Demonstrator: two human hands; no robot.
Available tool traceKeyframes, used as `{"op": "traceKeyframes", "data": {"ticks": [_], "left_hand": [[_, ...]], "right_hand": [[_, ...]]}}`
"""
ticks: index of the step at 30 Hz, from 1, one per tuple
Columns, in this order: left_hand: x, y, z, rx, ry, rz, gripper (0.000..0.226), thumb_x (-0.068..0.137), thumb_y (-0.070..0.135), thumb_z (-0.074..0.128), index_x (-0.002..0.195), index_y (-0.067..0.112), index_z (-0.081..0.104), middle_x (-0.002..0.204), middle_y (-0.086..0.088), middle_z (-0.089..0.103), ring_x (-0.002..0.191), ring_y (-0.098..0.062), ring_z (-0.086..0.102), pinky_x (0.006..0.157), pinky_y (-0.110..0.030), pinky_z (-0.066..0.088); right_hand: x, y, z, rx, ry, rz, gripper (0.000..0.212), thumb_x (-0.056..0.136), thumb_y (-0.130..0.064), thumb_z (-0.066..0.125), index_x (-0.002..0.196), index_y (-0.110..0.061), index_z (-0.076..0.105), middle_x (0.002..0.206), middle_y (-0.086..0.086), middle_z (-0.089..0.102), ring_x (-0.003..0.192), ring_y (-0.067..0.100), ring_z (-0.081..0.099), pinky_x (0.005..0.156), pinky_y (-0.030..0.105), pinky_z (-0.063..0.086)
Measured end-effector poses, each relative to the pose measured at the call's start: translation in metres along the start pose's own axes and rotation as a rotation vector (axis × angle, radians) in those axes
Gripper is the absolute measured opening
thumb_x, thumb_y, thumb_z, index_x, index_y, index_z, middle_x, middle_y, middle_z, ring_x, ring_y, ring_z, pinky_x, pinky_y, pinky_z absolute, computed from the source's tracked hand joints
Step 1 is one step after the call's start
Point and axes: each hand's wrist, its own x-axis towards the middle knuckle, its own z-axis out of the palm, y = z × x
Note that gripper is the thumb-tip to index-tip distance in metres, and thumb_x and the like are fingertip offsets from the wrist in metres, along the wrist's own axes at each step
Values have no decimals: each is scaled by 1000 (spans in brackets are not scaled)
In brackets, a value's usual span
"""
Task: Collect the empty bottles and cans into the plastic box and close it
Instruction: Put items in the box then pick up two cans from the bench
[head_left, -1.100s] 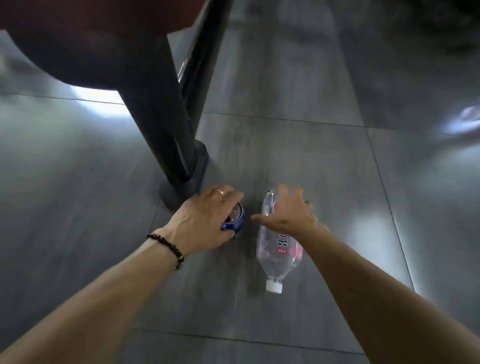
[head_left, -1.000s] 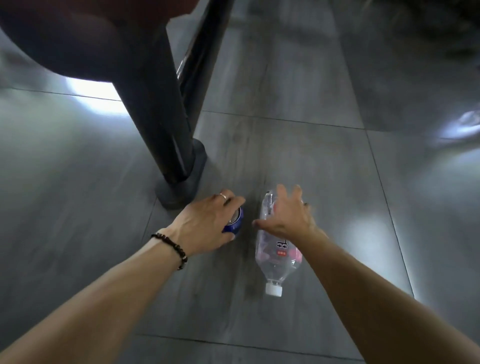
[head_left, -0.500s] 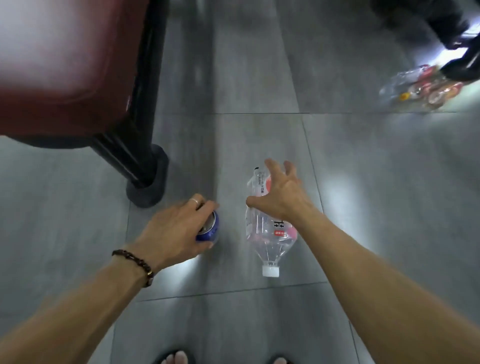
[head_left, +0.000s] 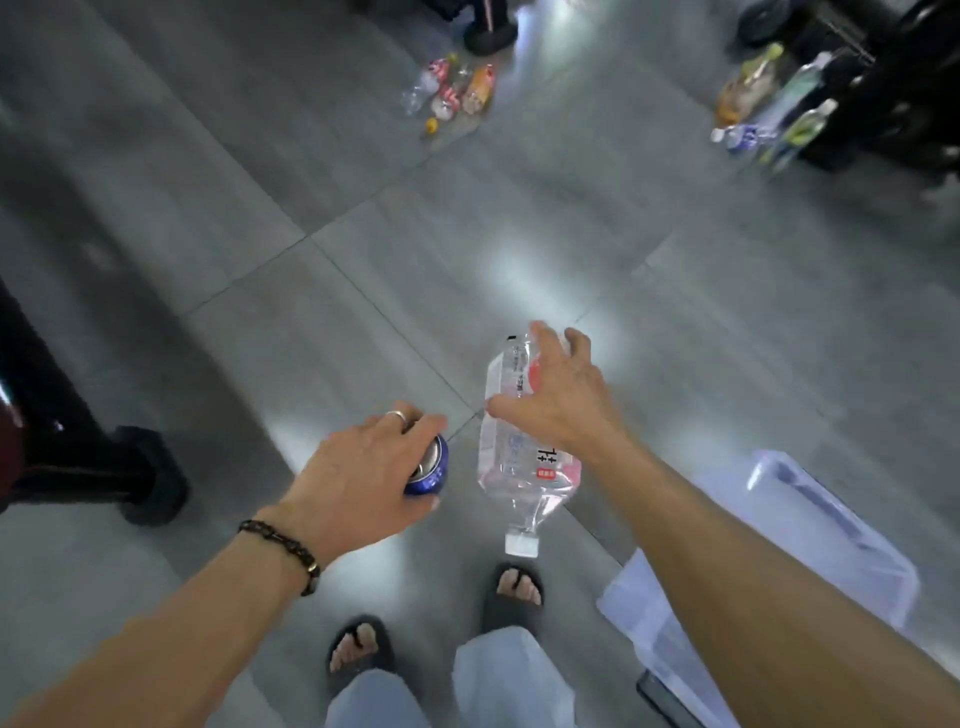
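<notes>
My left hand (head_left: 358, 483) is closed around a blue can (head_left: 430, 472), held above the grey floor. My right hand (head_left: 561, 400) grips a clear plastic bottle (head_left: 511, 457) with a pink label, its white cap pointing down toward my feet. The clear plastic box (head_left: 810, 525) stands on the floor at the lower right, partly hidden behind my right forearm. More bottles lie in a heap (head_left: 452, 91) far ahead and another group of bottles (head_left: 769, 106) at the far right.
A black chair leg with a round foot (head_left: 140, 478) stands at the left. Dark furniture or equipment (head_left: 893, 83) fills the top right corner. My sandalled feet (head_left: 436, 618) are below the hands. Open grey tile floor lies between me and the bottle heaps.
Both hands have lifted the can and bottle off the floor. The view has swung away from the chair leg, bringing the plastic box, my feet and the far bottles into sight.
</notes>
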Motion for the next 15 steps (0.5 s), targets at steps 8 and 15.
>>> {"op": "traceKeyframes", "data": {"ticks": [8,15], "left_hand": [[61,193,34,81,-100,320,58,73,45,63,124,29,43,117,5,54,93,-24,61,66,-35,52],[108,342,156,153,-168,493,61,78,41,65,130,29,37,123,8,49,96,-17,57,65,-32,53]], "right_hand": [[-89,197,-85,166,245,266,92,69,-43,72,145,-23,24,145,13,29,136,29,35,107,42,36],[-134,398,-68,242,309,483,98,68,-46,72,148,-30,17,154,10,13,130,40,34,102,43,36]]}}
